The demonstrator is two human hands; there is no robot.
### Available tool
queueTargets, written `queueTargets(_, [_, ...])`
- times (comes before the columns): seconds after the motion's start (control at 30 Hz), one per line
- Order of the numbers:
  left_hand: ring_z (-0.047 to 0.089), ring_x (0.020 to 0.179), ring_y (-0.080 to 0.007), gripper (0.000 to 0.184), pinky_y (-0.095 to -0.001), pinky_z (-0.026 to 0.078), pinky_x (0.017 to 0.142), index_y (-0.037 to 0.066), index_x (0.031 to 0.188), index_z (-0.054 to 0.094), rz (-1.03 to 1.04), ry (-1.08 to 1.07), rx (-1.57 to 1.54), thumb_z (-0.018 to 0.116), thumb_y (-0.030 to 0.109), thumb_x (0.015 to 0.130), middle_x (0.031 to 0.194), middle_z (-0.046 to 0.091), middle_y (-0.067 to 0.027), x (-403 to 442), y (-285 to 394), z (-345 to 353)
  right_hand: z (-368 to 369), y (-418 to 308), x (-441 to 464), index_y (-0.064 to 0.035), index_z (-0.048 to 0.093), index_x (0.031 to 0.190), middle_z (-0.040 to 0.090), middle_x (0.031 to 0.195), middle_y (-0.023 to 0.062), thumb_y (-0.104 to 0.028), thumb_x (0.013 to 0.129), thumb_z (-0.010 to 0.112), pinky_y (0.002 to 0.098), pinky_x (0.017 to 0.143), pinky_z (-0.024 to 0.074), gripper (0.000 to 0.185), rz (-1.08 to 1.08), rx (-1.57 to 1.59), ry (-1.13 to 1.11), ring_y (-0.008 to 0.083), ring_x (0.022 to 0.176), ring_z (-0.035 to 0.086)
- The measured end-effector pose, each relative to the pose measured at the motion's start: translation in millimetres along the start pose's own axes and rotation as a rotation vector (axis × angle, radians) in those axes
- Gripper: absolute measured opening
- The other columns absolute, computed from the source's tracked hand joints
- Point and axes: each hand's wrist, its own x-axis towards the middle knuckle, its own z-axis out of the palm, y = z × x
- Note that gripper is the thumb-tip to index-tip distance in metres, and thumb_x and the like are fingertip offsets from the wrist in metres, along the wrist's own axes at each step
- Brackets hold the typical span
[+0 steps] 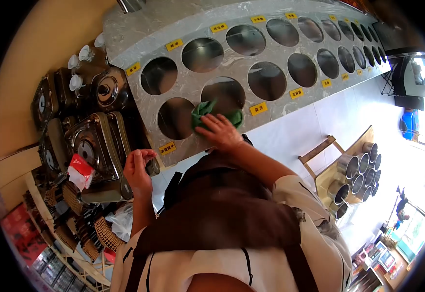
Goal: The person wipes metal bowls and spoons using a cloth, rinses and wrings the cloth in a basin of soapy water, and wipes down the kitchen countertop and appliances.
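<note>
My right hand (221, 132) presses a crumpled green cloth (203, 111) onto the grey marbled counter (139, 114), its fingers bent over the cloth. The cloth lies between two round openings of the near row and reaches over the rim of one opening (223, 92). My left hand (138, 171) is raised at the counter's left corner, beside the stacked metal pans. Its fingers are curled together, and nothing shows in them. Yellow labels with black characters, such as one label (258, 108), mark the openings.
Metal lidded pans (88, 148) are stacked on the left, with a red-and-white packet (80, 170) on top. White-capped bottles (76, 82) stand behind them. A plastic bag (121, 221) and woven baskets are lower left. Several steel pots (348, 165) sit on a wooden chair (325, 181) at right.
</note>
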Motion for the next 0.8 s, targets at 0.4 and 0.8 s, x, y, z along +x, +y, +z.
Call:
queueTargets(0.4, [0.056,0.08,-0.0127,0.013,-0.0248,0.043,0.077,0.0,0.092,0.054,-0.034,-0.023,0.174,0.051,0.012,0.089,0.087,0.06,-0.0076,2,-52,9,-68,176,-101,-0.0107,0.048,0.122,0.047,0.127,0.0103,-0.005,0.077,0.05,0.0418,0.097,0.0321,0.046,0.46,-0.361,0.261,0.0285,0.119,0.042])
queueTargets(0.8, [0.049,0.105,-0.0373,0.063,-0.042,0.038,0.091,-0.006,0.121,0.038,0.138,-0.404,0.963,0.063,0.032,0.077,0.113,0.049,-0.0249,26,-121,94,-56,94,93,0.0005,0.046,0.119,0.051,0.116,0.0187,-0.011,0.085,0.051,0.0403,0.093,0.0367,0.036,0.503,0.309,0.636,0.0346,0.107,0.047])
